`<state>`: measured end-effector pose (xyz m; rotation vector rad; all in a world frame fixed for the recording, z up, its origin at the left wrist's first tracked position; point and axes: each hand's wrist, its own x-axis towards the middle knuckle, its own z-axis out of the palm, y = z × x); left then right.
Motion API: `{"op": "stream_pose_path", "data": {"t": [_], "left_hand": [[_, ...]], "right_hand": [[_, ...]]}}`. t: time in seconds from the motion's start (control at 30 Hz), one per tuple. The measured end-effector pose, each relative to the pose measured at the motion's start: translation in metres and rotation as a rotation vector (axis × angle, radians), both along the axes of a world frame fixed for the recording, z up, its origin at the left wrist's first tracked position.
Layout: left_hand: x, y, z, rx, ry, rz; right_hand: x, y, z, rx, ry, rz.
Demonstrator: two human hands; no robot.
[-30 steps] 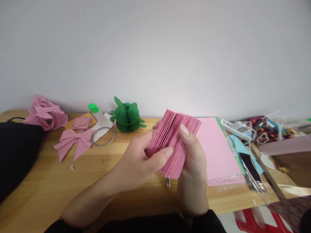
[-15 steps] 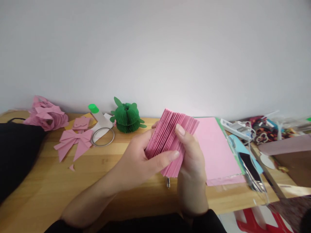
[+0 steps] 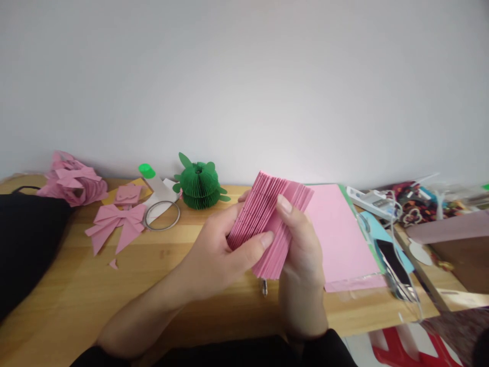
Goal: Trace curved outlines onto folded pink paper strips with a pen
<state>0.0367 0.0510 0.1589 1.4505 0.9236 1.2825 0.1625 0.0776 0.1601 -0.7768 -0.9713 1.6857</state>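
Observation:
A thick pink pleated paper (image 3: pixel 263 204), folded like an accordion, is held tilted above the table between both hands. My left hand (image 3: pixel 225 250) wraps its left side, with the thumb lying across the folds. On the right edge, my right hand (image 3: pixel 301 244) grips it, thumb pressed on the upper front. The fingers behind the paper are mostly hidden. Just below the folds, a small metallic tip (image 3: pixel 264 287) shows on the table; the rest of it is covered. Behind my left hand stands a green pleated paper ball (image 3: pixel 199 184) with leaf-shaped pieces.
Left on the wooden table (image 3: pixel 153 275) lie a pink paper bow (image 3: pixel 118 221), a tape ring (image 3: pixel 162 215), a green-capped glue bottle (image 3: pixel 156 181) and a black bag (image 3: pixel 30 239). To the right are pink sheets (image 3: pixel 340 234), a phone (image 3: pixel 393 260) and a white power strip (image 3: pixel 372 201).
The pleated paper has shifted slightly left in my hands. My left thumb slid right over the folds, then back. My right thumb moved a little left.

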Motion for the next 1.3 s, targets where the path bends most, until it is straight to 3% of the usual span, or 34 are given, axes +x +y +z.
{"op": "stream_pose_path", "data": {"t": [0.63,1.3], "left_hand": [[0.0017,-0.0014,-0.0023,-0.057,-0.075,-0.031],[0.0011,-0.0002,-0.0027,-0.087,-0.081,-0.033]], "right_hand": [[0.0003,-0.0005,-0.0009,-0.031,0.016,-0.005],[0.0013,0.0001,-0.0017,0.037,-0.051,0.006]]}}
